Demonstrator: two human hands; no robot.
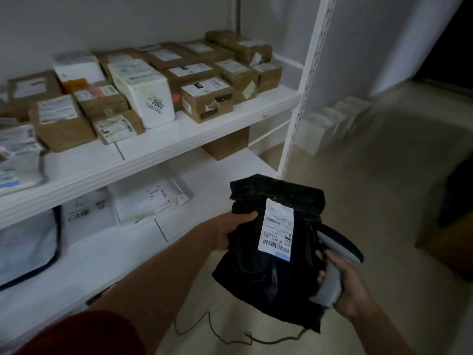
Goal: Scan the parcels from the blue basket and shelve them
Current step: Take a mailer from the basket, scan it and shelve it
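Note:
A black plastic parcel bag (258, 267) with a white barcode label (277, 229) is held up in front of the white shelving. My left hand (231, 230) grips its left edge, thumb on top. My right hand (346, 290) grips the handle of a grey barcode scanner (337, 248), whose head sits at the parcel's right edge, partly behind it. The blue basket is not in view.
The upper white shelf (179, 139) carries several brown cardboard boxes (207, 98) and a white box marked 2002 (146, 93). The lower shelf (84, 254) holds white mailers (143, 198). A perforated white upright (304, 88) stands at right. A thin cable (217, 334) trails over the tiled floor.

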